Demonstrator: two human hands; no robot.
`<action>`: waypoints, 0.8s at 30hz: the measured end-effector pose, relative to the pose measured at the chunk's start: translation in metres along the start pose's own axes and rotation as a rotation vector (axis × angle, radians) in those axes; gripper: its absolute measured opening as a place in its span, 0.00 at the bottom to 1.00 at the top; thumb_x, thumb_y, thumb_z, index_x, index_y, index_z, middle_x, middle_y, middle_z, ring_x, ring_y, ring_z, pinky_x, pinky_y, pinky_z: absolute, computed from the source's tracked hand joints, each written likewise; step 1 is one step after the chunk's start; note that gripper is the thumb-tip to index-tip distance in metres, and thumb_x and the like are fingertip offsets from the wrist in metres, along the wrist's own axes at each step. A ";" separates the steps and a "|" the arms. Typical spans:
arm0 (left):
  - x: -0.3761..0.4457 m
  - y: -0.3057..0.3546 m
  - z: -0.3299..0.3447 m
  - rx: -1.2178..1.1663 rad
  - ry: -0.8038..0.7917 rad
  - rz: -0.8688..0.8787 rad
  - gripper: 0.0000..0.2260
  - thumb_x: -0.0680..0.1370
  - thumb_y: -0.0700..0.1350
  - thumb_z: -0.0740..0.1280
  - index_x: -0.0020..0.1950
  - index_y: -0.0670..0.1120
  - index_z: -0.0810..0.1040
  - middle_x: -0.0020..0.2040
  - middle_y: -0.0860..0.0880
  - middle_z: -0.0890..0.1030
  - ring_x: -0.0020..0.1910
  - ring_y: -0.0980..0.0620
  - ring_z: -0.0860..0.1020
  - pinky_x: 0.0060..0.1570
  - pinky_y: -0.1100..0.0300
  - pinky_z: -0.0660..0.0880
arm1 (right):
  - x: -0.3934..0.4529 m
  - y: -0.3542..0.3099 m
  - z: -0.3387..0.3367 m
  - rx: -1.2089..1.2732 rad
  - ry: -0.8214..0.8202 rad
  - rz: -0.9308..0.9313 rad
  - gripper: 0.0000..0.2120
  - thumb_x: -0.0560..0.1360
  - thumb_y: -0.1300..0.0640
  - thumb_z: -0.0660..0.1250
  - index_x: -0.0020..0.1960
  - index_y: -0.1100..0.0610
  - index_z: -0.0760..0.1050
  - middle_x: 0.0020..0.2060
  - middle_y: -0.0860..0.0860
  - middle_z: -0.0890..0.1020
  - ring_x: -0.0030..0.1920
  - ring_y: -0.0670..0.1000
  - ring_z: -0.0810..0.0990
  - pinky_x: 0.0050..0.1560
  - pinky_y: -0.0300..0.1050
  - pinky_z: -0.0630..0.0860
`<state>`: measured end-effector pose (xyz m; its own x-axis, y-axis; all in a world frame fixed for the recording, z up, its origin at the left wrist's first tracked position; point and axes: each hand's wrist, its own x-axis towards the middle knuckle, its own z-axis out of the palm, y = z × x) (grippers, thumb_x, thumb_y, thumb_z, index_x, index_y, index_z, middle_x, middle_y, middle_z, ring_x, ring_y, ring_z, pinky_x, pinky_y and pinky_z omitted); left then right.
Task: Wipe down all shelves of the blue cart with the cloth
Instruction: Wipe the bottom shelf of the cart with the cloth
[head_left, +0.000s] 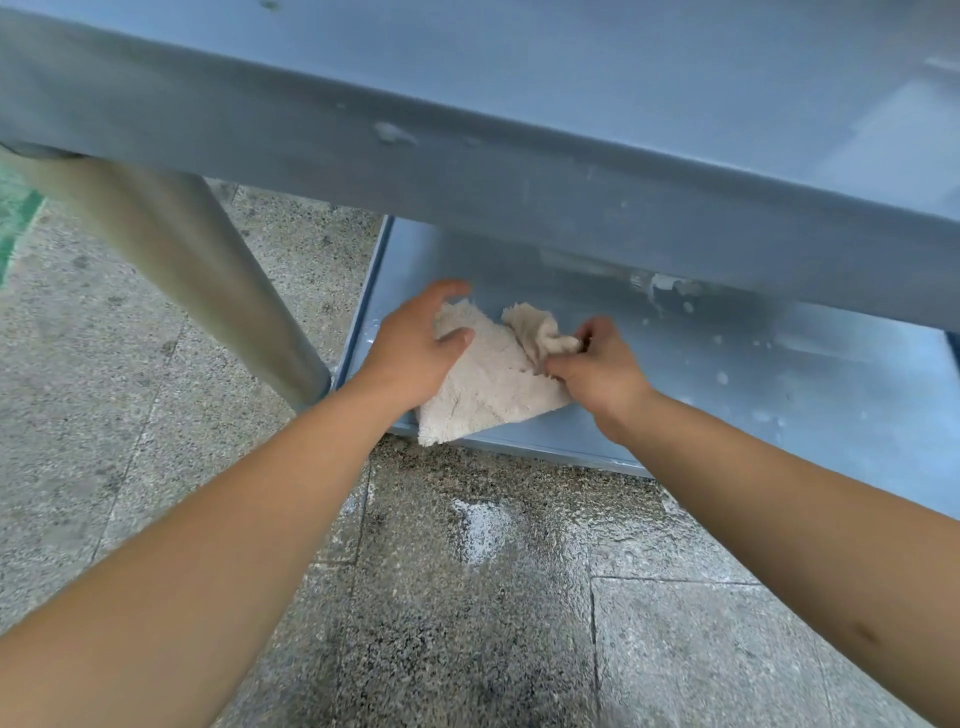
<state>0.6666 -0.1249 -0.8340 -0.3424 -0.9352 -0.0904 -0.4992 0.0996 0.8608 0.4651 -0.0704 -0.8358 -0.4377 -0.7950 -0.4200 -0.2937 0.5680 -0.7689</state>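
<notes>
My left hand (415, 353) lies flat on the fluffy white cloth (488, 384) at the blue cart's bottom shelf (727, 374) front-left corner; right hand (597, 369) pinches a fold.

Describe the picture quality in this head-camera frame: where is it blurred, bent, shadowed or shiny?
Head view: the upper shelf nearest the lens is soft and blurred; its edge and the cart leg slant from wide-angle distortion; the lower shelf lies in shade beneath it; a pale sheen glints on the floor; the cloth and both hands look fairly sharp.
</notes>
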 end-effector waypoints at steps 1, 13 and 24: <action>0.001 -0.003 0.000 0.071 0.060 -0.022 0.20 0.78 0.44 0.67 0.70 0.54 0.69 0.65 0.50 0.72 0.57 0.52 0.74 0.47 0.73 0.66 | 0.001 0.005 -0.003 -0.102 0.041 -0.024 0.15 0.71 0.62 0.70 0.48 0.51 0.65 0.40 0.50 0.75 0.37 0.49 0.72 0.30 0.42 0.67; -0.046 -0.035 0.024 1.003 -0.356 0.300 0.41 0.75 0.70 0.44 0.78 0.46 0.39 0.79 0.47 0.39 0.77 0.49 0.36 0.74 0.48 0.38 | -0.010 0.021 0.007 -1.112 -0.323 -0.769 0.45 0.69 0.25 0.54 0.79 0.44 0.46 0.80 0.52 0.45 0.79 0.57 0.41 0.73 0.66 0.44; -0.026 -0.044 -0.013 0.252 -0.191 0.013 0.33 0.73 0.53 0.56 0.79 0.53 0.55 0.80 0.52 0.51 0.77 0.55 0.43 0.74 0.51 0.40 | 0.007 0.000 0.084 -1.045 -0.265 -0.782 0.38 0.70 0.22 0.41 0.74 0.34 0.31 0.80 0.47 0.43 0.78 0.62 0.36 0.67 0.79 0.39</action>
<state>0.7076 -0.1096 -0.8631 -0.4814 -0.8548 -0.1938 -0.6674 0.2142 0.7132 0.5334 -0.0938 -0.8792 0.2863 -0.9341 -0.2131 -0.9523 -0.2530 -0.1705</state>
